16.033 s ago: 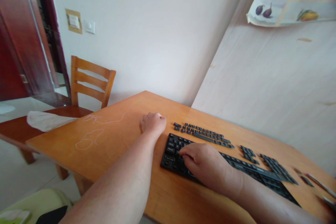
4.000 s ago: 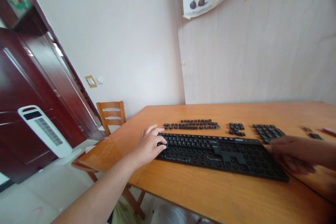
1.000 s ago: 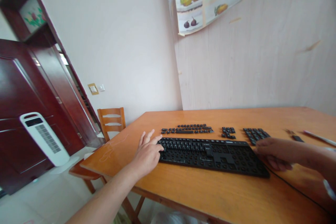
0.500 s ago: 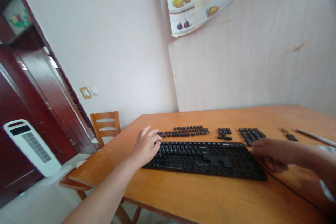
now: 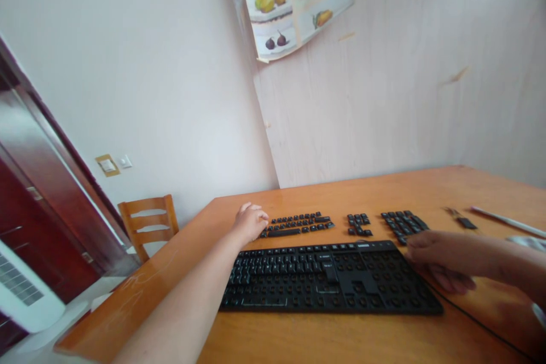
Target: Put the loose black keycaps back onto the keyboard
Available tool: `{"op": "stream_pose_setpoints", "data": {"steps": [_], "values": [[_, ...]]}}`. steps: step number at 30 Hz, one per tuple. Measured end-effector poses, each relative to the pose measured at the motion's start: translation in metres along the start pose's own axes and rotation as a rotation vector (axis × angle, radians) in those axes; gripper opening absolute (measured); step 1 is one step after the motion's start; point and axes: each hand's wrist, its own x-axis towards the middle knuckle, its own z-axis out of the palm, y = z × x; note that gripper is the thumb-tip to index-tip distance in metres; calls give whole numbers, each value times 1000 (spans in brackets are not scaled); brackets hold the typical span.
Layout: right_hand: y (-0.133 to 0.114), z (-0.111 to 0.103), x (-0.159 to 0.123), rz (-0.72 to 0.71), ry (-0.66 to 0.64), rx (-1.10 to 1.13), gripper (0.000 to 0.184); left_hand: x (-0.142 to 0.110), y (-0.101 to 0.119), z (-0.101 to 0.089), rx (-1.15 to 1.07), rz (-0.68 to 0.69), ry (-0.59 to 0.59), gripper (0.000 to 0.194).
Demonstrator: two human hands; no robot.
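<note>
My left hand (image 5: pixel 251 223) reaches past the keyboard to the left end of the loose black keycaps (image 5: pixel 285 232). Its fingers are bent together, and whatever lies between the tips is hidden. The black keyboard (image 5: pixel 354 301) lies flat on the table, with keycaps in its upper left rows and bare key sockets in the lower rows and on the right. At its upper right edge, my right hand (image 5: pixel 439 259) is closed with thumb and forefinger against the frame. A black cable (image 5: pixel 478 321) runs from beneath that hand toward the lower right.
Behind the keyboard lie a small keycap cluster (image 5: pixel 358 224) and a number-pad group (image 5: pixel 403 223). Farther right are a small dark-handled tool (image 5: pixel 466 222) and a pale stick (image 5: pixel 507 220). A wooden chair (image 5: pixel 149 220) stands beyond the table's left edge.
My left hand has moved from the keyboard's left part to the loose keycaps behind it, and its fingers have drawn together. My right hand stays at the keyboard's edge. The view has turned right.
</note>
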Motion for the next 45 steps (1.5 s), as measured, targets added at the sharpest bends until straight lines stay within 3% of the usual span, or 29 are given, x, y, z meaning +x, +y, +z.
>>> {"op": "stream_pose_setpoints", "data": {"steps": [12, 24, 31, 37, 45], "values": [[5, 0, 4, 25, -38, 42, 34, 36, -1, 20, 11, 4, -136, 21], [2, 1, 0, 24, -27, 76, 39, 45, 1, 22, 17, 17, -171, 17], [7, 0, 3, 23, -14, 73, 30, 42, 3, 24, 0, 14, -132, 11], [-3, 0, -3, 33, -24, 45, 31, 31, -3, 13, -22, 20, -70, 14], [-6, 0, -9, -4, -18, 23, 32, -16, -3, -28, -38, 69, -14, 14]]}}
